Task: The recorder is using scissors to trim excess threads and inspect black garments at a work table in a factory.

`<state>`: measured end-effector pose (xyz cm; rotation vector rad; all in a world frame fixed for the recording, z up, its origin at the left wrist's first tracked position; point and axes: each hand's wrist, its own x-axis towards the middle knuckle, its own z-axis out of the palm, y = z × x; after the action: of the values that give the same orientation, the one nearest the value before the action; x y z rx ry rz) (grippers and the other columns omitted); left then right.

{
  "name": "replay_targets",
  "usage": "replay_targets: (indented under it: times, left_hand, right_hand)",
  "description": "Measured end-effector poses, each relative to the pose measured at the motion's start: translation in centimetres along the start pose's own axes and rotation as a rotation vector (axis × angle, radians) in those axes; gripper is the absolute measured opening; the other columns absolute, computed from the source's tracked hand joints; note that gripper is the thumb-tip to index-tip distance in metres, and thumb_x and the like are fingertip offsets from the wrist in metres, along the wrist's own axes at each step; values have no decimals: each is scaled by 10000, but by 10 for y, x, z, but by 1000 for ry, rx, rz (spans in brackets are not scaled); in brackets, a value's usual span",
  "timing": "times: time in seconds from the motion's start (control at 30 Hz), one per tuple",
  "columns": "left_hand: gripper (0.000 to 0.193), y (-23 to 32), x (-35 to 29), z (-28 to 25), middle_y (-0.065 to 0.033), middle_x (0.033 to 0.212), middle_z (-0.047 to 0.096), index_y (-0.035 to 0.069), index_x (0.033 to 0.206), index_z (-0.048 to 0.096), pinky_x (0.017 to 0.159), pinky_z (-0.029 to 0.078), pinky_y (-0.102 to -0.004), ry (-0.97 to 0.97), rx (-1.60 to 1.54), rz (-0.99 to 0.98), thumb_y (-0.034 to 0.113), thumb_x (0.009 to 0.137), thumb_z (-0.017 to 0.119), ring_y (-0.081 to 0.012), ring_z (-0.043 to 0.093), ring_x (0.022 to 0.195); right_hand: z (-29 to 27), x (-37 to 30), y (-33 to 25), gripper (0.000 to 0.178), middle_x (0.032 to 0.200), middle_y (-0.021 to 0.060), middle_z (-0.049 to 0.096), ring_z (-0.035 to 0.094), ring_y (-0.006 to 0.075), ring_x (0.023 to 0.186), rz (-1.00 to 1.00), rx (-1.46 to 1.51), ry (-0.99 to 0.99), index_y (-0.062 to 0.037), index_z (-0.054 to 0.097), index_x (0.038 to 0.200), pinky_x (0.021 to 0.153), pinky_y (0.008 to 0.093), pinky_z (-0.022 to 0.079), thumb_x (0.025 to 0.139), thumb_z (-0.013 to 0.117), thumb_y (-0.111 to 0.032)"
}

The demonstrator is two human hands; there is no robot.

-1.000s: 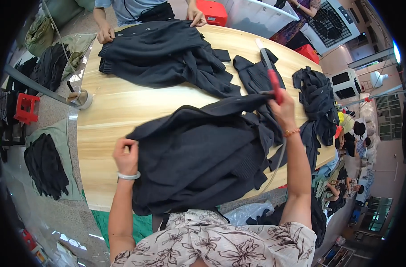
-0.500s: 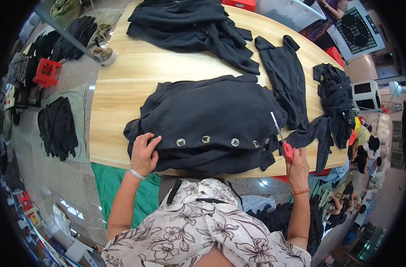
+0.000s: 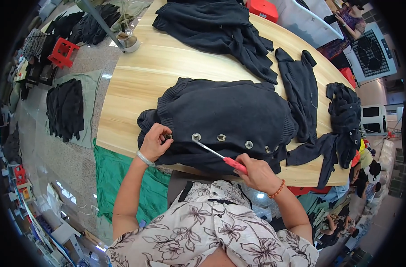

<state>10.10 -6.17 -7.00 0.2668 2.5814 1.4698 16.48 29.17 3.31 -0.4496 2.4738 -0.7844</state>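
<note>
A black knit cardigan (image 3: 225,107) lies on the wooden table in front of me, with a row of shiny round buttons along its near edge. My left hand (image 3: 155,141) is at the left end of that row, thumb and fingers closed on a dark button (image 3: 168,137). In my right hand (image 3: 259,174) is a slim red-handled tool (image 3: 216,155) with a long thin metal shaft; its exact kind is unclear. The shaft slants up and left, its tip by the neighbouring button (image 3: 196,137).
More black knitwear lies on the table (image 3: 127,89): a large piece (image 3: 207,26) at the back, a folded one (image 3: 300,93) and a crumpled one (image 3: 344,111) at right. A metal pole (image 3: 100,22) stands at the far left, a red stool (image 3: 63,52) beyond. Other people are at upper and lower right.
My right hand has swung the red-handled tool leftward from the cardigan's right side to the buttons. My left hand has closed on the left-end button. The view has shifted slightly.
</note>
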Motion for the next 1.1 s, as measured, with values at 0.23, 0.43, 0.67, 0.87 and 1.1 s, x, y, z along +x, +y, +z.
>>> replay_targets:
  times: [0.23,0.43,0.67,0.87,1.1]
  left_hand:
    - [199,-3,3,-1,-66,848,579,35,873,619,652,478,-302,-55,28,-12,36,711,733,-208,574,741]
    - [285,46,0,23,-96,969,649,49,936,667,799,482,-396,190,247,327,152,718,819,-309,596,905]
    - [303,39,22,66,-125,923,580,46,1006,609,773,499,-411,-96,259,218,37,739,752,-325,600,888]
    - [119,39,29,57,-116,811,608,36,827,648,688,488,-391,-322,-31,-64,-8,753,730,-289,591,739]
    - [341,88,33,84,-114,961,628,42,1037,661,715,505,-368,-93,51,316,123,740,806,-287,600,795]
  right_hand:
    - [7,40,-31,300,685,156,643,651,357,655,-112,-137,-175,-42,526,1087,603,446,491,912,652,-251]
    - [-3,8,-7,281,841,179,665,661,373,767,-28,52,-43,-59,525,1112,673,435,505,894,660,-175]
    - [-12,-26,9,275,799,166,667,666,376,754,119,-42,6,-76,539,1111,654,445,504,887,663,-175]
    - [3,-17,-2,274,738,149,658,661,370,714,105,-31,-131,-90,551,1112,639,466,505,892,643,-225]
    - [1,-59,26,358,950,148,640,637,340,937,198,138,113,-110,559,1178,794,440,496,832,654,-100]
